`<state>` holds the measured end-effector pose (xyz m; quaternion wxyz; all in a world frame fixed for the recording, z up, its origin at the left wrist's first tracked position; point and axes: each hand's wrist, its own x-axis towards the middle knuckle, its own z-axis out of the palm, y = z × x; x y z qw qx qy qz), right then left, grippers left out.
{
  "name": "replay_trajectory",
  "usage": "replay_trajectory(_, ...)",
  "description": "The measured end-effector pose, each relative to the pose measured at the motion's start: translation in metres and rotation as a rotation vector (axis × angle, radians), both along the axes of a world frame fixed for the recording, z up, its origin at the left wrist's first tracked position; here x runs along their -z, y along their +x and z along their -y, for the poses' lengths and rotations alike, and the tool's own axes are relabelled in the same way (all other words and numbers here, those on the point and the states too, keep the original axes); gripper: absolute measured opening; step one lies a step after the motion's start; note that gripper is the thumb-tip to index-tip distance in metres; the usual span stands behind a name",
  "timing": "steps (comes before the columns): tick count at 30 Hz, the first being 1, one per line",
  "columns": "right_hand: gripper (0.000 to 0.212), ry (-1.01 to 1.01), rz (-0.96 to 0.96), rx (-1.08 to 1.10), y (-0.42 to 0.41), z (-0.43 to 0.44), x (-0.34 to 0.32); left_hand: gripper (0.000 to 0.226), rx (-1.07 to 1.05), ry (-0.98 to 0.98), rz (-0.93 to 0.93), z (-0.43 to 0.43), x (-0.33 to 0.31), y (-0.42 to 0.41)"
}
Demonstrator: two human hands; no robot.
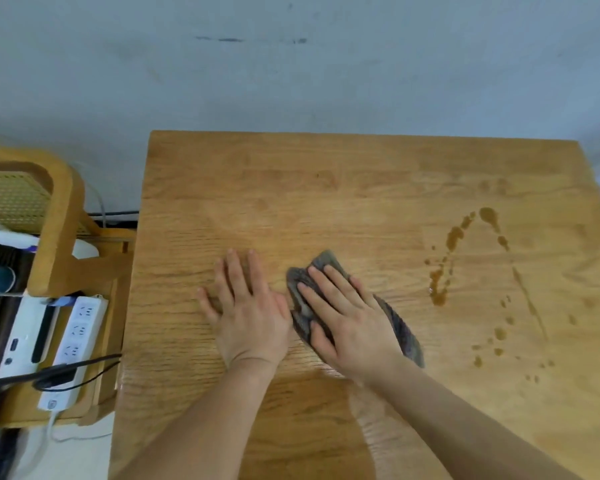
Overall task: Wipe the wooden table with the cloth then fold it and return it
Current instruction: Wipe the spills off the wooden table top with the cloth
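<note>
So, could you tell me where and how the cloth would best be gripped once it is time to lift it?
Probably by the far end of the cloth, pinched from above. That rumpled end pokes out beyond the fingertips of the right hand, which lies flat on the middle and pins it to the table. The raised folds there give something to pinch; the flat near tail would be harder to catch.

To your left, just beside the table's left edge, you have a wooden chair (pixel 58 216) with a woven cane back, its seat carrying a white power strip (pixel 71 348) with a black cable (pixel 84 367) plugged in.
</note>
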<state>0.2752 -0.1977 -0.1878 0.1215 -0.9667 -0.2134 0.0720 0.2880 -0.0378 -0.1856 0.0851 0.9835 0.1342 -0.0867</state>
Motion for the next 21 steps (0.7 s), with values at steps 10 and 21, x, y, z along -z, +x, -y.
replay_trajectory(10, 0.06, -0.027, 0.028, 0.468, 0.118, -0.027, 0.008, 0.064, 0.018, 0.018, -0.001, -0.001, 0.0, 0.0)
replay_trajectory(21, 0.06, -0.05, 0.03, 0.321, 0.045, -0.001, 0.005, 0.064, -0.03, -0.004, -0.007, 0.0, 0.0, 0.003)
